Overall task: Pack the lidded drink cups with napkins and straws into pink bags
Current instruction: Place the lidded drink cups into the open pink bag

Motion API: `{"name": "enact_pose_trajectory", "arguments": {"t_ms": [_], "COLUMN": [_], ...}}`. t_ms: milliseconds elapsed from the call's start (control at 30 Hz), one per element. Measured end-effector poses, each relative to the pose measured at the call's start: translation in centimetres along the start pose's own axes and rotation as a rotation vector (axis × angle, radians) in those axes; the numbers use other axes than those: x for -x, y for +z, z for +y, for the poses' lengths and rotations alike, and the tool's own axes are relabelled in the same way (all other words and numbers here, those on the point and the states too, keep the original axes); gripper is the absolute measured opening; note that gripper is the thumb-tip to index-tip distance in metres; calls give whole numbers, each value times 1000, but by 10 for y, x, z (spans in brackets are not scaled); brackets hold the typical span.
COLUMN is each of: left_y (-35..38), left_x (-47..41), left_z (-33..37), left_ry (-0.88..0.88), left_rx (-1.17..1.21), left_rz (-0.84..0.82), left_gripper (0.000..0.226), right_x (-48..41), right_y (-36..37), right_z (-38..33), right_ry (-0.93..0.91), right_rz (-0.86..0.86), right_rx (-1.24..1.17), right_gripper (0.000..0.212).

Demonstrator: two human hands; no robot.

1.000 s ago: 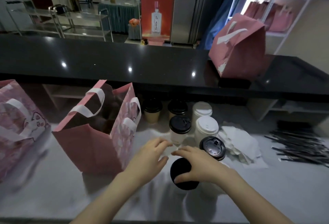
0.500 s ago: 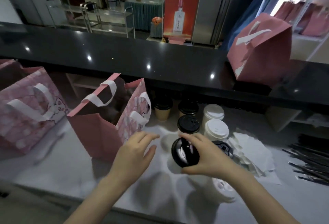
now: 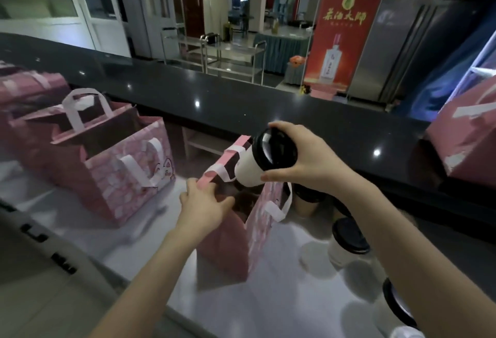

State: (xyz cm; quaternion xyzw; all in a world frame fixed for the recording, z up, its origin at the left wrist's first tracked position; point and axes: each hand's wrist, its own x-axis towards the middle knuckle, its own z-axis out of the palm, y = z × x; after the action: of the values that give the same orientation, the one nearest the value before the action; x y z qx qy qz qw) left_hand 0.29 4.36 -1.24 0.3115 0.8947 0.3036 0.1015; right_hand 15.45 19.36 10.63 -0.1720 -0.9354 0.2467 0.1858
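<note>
My right hand [image 3: 311, 157] grips a white cup with a black lid [image 3: 259, 161] by its lid end. The cup is tilted, its base pointing down-left over the mouth of an open pink bag [image 3: 241, 235] that stands on the pale worktop. My left hand [image 3: 205, 204] holds the bag's near left rim, thumb outside and fingers at the edge. The bag's inside is dark and I cannot see what it holds. No napkin or straw is in view.
A second open pink bag [image 3: 112, 165] stands at the left, another pink one [image 3: 467, 133] on the black counter [image 3: 268, 106] at right. More lidded cups stand right of the bag: one black-lidded [image 3: 349, 241], another at the frame's lower right [image 3: 397, 302].
My right hand lifted the black-lidded cup off the worktop and carried it left and up over the bag. My left hand moved onto the bag's rim. The view swung left.
</note>
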Motion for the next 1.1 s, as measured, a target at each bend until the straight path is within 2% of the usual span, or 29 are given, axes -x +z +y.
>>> {"name": "enact_pose_trajectory", "arguments": {"t_ms": [67, 167, 333, 433, 667, 767, 967, 1100], "left_y": [-10, -28, -45, -50, -57, -56, -47, -48], "left_x": [-4, -13, -31, -40, -49, -52, -61, -64], "left_z": [-7, -20, -40, -47, -56, -58, -54, -55], "left_ry": [46, 177, 366, 490, 626, 619, 641, 625], "left_rx": [71, 52, 46, -39, -84, -79, -73, -38], "left_rz": [20, 8, 11, 21, 2, 0, 46, 32], "left_gripper": [60, 82, 84, 89, 99, 101, 102, 103], "right_x": [-15, -24, -28, -33, -52, -54, -60, -60], "right_y": [15, 39, 73, 95, 118, 124, 163, 181], "right_z": [0, 2, 4, -1, 6, 17, 14, 19], "right_ry": [8, -9, -25, -64, 74, 97, -36, -48], "right_rz": [-86, -168, -277, -305, -369, -338, -389, -411], "right_rx": [20, 41, 125, 178, -172, -58, 295, 344], "right_gripper": [93, 95, 97, 95, 79, 83, 88, 81]}}
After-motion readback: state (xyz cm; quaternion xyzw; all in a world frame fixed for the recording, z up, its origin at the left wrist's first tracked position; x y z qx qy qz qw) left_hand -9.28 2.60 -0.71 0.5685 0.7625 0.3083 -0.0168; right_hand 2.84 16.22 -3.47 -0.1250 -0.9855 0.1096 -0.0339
